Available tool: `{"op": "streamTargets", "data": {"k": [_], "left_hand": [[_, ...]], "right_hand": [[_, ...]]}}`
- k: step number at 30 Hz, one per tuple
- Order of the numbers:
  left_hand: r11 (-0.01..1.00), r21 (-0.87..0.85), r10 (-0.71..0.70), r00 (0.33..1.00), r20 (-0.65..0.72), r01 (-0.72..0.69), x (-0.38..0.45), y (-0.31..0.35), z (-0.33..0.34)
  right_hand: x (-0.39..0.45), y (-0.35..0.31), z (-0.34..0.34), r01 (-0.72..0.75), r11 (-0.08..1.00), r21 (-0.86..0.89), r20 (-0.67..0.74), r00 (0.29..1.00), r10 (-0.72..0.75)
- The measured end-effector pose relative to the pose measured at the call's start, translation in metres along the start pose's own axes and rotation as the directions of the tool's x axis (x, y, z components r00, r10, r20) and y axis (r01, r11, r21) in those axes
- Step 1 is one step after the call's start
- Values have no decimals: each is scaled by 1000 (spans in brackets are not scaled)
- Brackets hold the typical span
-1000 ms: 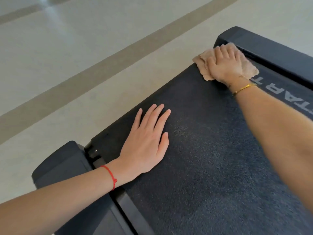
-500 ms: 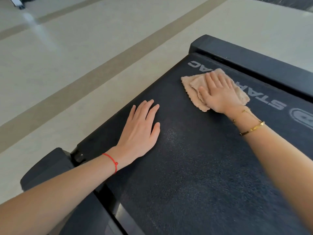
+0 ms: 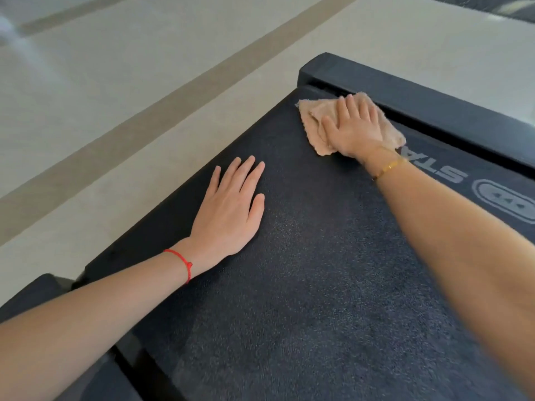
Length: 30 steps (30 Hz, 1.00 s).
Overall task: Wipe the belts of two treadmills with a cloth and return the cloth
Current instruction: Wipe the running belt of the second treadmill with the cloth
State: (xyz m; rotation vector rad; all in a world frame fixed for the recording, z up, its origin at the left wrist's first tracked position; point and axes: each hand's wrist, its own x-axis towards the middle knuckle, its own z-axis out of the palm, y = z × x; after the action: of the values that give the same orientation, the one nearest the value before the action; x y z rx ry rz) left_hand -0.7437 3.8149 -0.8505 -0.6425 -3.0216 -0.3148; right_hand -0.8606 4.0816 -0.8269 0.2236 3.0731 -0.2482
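Head view: the right hand point(image 3: 354, 131), fingers spread flat, presses the beige cloth point(image 3: 314, 125) on the treadmill belt point(image 3: 318, 270) at its far corner, touching the rear end cap point(image 3: 419, 102). The cloth could snag in that seam. The left hand point(image 3: 228, 209) lies flat, fingers together, near the belt's left edge; open belt lies nearer the person.

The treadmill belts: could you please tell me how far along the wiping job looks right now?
Done: nothing can be confirmed; the belt shows no clear wiped mark. In hand: the right hand presses the cloth flat at the belt's far end, while the left hand rests flat on the belt. Left: the rest of this belt, the second treadmill, which is not in view, and returning the cloth.
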Motion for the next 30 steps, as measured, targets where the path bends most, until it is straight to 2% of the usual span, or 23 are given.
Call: {"op": "streamTargets", "data": {"k": [2,5,7,9,11,15,17,24,30], "left_hand": [[1000,4,3,1000,-9,-3,-1,1,0],[1000,-8,16,1000,-16,-16,-2,1,-1],[1000,-8,19,1000,-15,-19,-3,0,-2],[1000,-22,19,1000,-13,-19,-5,0,-3],[999,-38,11,1000,-7,-11,-7,0,-5],[999,-37,9,1000,27,-8,-19,-2,-8],[999,-36,18,999,39,-16,-30,-3,-10],[999,-35,22,998,53,-20,-71,-1,-11],[997,-69,33,999,25,-31,-102,3,-10]], "right_hand": [[21,-21,-1,55,998,-13,26,998,-55],[12,-51,8,234,972,-22,35,972,-233],[-6,-52,14,332,943,-9,39,943,-332],[-19,-33,15,358,933,-10,45,933,-358],[-25,-2,9,285,958,-33,16,959,-284],[-44,47,-4,27,999,-36,-21,999,-28],[-63,47,-2,17,999,-30,4,1000,-17],[-188,16,7,262,965,5,55,963,-262],[-304,-11,18,479,878,-10,127,872,-474]]}}
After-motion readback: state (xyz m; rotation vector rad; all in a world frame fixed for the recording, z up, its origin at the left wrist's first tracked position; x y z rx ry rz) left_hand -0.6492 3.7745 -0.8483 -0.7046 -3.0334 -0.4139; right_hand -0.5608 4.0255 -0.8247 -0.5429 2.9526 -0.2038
